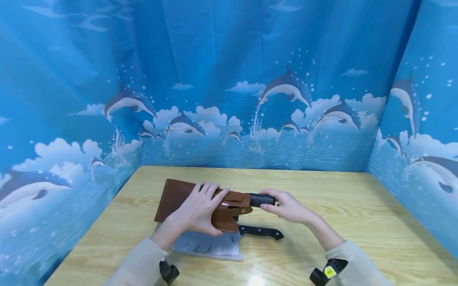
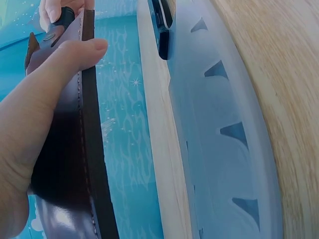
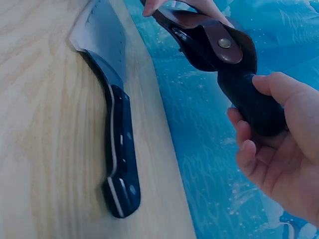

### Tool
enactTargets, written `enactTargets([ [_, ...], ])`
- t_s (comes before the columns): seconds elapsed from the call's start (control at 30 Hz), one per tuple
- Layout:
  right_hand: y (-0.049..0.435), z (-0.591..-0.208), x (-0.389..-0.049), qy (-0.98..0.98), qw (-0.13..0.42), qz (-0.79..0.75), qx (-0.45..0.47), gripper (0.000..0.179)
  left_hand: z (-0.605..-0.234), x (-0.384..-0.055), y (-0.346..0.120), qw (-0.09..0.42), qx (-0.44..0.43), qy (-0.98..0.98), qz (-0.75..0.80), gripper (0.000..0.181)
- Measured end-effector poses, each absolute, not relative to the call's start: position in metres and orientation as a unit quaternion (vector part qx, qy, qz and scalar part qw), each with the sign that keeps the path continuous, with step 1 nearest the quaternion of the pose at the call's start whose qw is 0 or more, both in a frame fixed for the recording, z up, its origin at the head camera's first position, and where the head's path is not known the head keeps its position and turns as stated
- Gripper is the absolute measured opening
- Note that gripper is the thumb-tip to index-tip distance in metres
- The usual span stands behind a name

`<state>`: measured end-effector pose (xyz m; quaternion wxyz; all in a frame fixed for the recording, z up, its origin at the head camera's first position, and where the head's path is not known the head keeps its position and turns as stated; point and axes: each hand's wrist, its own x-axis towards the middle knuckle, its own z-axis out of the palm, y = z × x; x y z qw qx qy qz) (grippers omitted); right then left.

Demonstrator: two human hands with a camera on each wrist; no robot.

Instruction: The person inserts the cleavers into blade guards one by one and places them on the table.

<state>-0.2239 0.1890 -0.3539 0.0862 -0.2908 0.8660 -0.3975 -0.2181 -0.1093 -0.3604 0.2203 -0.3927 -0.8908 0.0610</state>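
Observation:
My left hand [image 1: 200, 210] grips a wide brown leather sheath [image 1: 173, 198] with its thumb along the near edge. Out of the sheath's right end sticks the black handle [image 1: 259, 200] of a knife whose blade is mostly hidden. My right hand [image 1: 288, 204] holds that handle, fingers curled beneath and thumb on top in the right wrist view. A strap with a metal snap [image 3: 225, 43] lies near the sheath's mouth. Below the sheath, a broad-bladed kitchen knife [image 3: 123, 144] rests on the table, its blade in a pale translucent guard [image 2: 219, 119].
The light wood table [image 1: 322, 230] runs to a back edge against a blue dolphin-print curtain [image 1: 222, 79]. More curtain hangs at the left and right sides. The resting knife's black handle [image 1: 262, 232] points right, below my right hand.

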Motion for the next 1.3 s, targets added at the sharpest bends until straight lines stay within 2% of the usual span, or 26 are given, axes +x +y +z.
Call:
enactTargets([
  [0.27,0.187,-0.360,-0.223,0.842,0.071,-0.448,-0.293,0.045,-0.358,-0.217,-0.108,0.231,-0.399,-0.885,0.057,0.116],
  [0.93,0.184,-0.357,-0.221,0.824,0.099,-0.466,-0.307,0.045,-0.362,-0.218,-0.095,0.245,-0.409,-0.877,0.053,0.117],
  [1.3,0.185,-0.358,-0.236,0.869,0.047,-0.418,-0.263,0.040,-0.363,-0.239,-0.092,0.210,-0.402,-0.890,0.056,0.114],
])
